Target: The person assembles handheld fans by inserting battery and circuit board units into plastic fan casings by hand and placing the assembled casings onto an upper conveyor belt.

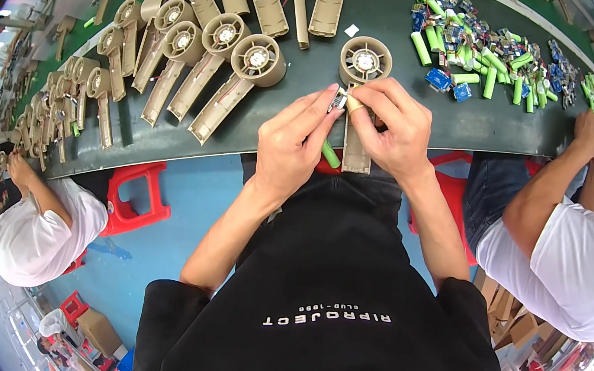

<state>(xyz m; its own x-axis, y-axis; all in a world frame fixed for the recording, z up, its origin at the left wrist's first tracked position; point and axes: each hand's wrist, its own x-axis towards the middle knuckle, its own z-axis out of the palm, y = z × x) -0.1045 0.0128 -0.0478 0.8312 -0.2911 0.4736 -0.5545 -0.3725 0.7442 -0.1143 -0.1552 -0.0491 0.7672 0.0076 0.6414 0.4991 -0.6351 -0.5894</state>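
Note:
A beige handheld fan housing point(366, 61) lies in front of me, its open handle shell point(358, 152) pointing toward me. Over that handle, my left hand point(293, 134) pinches a small circuit board point(337, 101) between thumb and fingers. A green battery cell point(330, 155) shows below the left fingers, beside the handle. My right hand point(399, 128) is closed in a pinch right next to the board, with a pale yellow cover on one fingertip. What lies between the right fingertips is too small and hidden to make out.
Many beige fan housings point(259, 60) stand along the left of the dark green table point(311, 75). A pile of green cells with blue boards point(472, 51) lies at the far right. People sit on both sides; red stools point(134, 198) stand at the table edge.

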